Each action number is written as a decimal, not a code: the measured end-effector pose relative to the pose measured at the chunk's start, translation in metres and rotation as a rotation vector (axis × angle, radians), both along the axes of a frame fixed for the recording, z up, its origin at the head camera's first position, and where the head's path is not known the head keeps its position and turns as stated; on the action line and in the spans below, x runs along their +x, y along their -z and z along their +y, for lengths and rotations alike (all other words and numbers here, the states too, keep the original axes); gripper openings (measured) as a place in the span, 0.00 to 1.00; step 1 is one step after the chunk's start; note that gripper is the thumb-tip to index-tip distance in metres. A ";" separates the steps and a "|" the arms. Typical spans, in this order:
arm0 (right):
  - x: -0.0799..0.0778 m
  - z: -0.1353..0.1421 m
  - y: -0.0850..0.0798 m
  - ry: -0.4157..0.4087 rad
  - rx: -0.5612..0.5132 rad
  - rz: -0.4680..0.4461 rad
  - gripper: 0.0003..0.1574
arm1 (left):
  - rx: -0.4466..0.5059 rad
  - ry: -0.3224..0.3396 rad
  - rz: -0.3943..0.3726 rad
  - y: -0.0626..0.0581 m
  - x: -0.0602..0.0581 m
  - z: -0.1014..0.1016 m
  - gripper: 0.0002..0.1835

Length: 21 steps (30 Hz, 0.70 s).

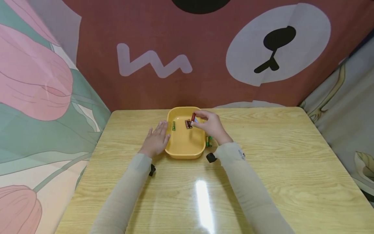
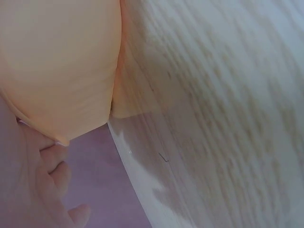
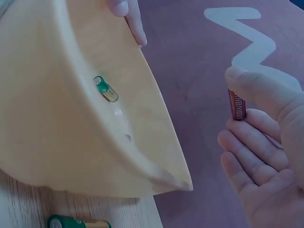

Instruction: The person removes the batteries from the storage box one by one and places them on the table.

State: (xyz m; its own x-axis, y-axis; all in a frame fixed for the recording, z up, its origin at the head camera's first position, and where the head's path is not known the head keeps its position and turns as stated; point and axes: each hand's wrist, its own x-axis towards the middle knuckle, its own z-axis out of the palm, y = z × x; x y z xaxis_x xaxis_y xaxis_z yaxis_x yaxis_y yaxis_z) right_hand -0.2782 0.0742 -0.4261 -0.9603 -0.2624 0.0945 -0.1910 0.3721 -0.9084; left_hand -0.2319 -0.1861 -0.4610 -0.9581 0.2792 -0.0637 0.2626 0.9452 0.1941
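A yellow plastic tray (image 1: 185, 148) stands on the table. My left hand (image 1: 156, 139) rests against its left rim with the fingers fairly straight; the left wrist view shows those fingers (image 2: 47, 161) beside the tray's outer wall (image 2: 61, 61). Over the tray's right side, my right hand (image 1: 214, 126) pinches a red battery (image 3: 237, 105) between thumb and fingertips. Below that hand, a few dark red batteries (image 1: 187, 124) lie together in the tray, partly hidden. One green battery (image 1: 173, 126) lies apart from them, near the tray's left wall.
Two green batteries (image 1: 208, 141) lie on the table just outside the tray's right wall, beneath the right wrist. The wood-grain table (image 1: 277, 156) reaches back to a brown printed cloth (image 1: 204, 87). A floral cloth (image 1: 43, 97) hangs at the left.
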 end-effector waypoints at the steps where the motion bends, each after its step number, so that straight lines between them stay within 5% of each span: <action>1: 0.001 0.002 0.000 0.001 -0.011 0.001 0.35 | -0.002 0.000 -0.001 0.000 0.000 0.000 0.33; 21: 0.024 0.025 0.001 0.049 -0.058 -0.011 0.34 | 0.018 0.002 0.004 -0.002 0.002 0.001 0.33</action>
State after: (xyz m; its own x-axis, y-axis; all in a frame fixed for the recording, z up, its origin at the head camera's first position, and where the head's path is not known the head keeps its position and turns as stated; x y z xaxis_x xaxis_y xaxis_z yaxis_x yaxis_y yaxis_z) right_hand -0.2545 0.0993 -0.4270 -0.9729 -0.2098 0.0976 -0.1640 0.3273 -0.9306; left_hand -0.2298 -0.1852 -0.4586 -0.9579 0.2819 -0.0551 0.2648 0.9411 0.2105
